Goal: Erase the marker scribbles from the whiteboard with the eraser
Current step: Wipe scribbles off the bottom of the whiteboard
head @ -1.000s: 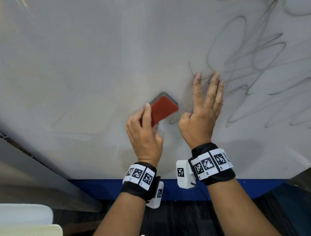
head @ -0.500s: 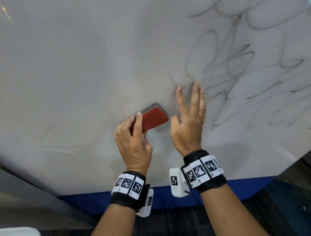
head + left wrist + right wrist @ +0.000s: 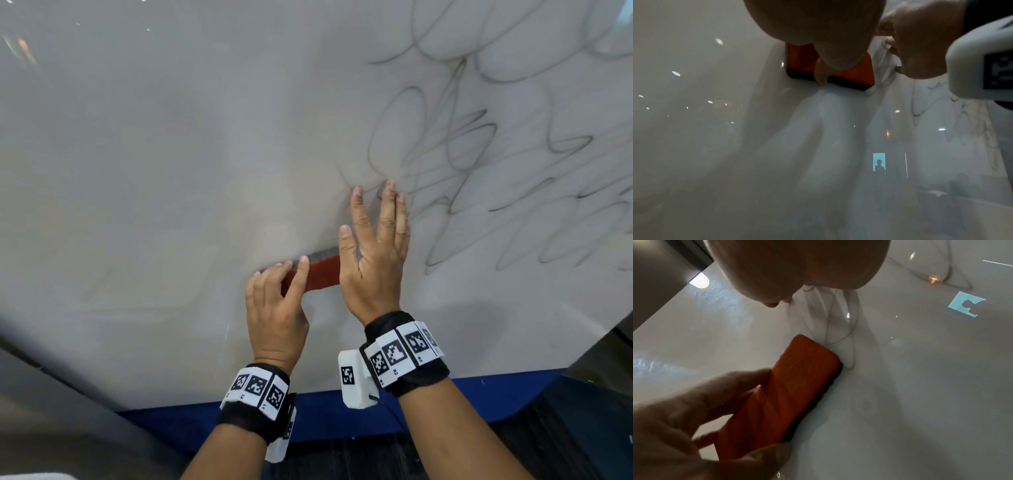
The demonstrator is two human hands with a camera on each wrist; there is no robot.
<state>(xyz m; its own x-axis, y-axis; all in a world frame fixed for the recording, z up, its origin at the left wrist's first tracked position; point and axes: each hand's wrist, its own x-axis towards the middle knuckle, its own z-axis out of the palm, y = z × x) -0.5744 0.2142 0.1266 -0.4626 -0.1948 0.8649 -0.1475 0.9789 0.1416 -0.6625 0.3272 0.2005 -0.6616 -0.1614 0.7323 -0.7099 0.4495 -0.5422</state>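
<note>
Since the earlier frame the right hand point(image 3: 375, 263) has slid left, now covering the eraser's point(image 3: 320, 274) right end. Nearest, the left hand point(image 3: 274, 308) grips the red eraser, fingers curled over it, pressing its dark felt against the whiteboard point(image 3: 154, 171). The right hand lies flat on the board, fingers straight. Beyond, marker scribbles point(image 3: 479, 154) fill the upper right.

The eraser point(image 3: 320, 274) is red-orange on top with a dark, almost black pad underneath. The whiteboard point(image 3: 154, 154) is pale grey-white, crossed on its right by looping dark grey scribbles point(image 3: 455, 144). Its near edge is a deep blue strip point(image 3: 325, 411). Both wristbands point(image 3: 255, 394) are black, carrying white tags printed with black square-block patterns.
</note>
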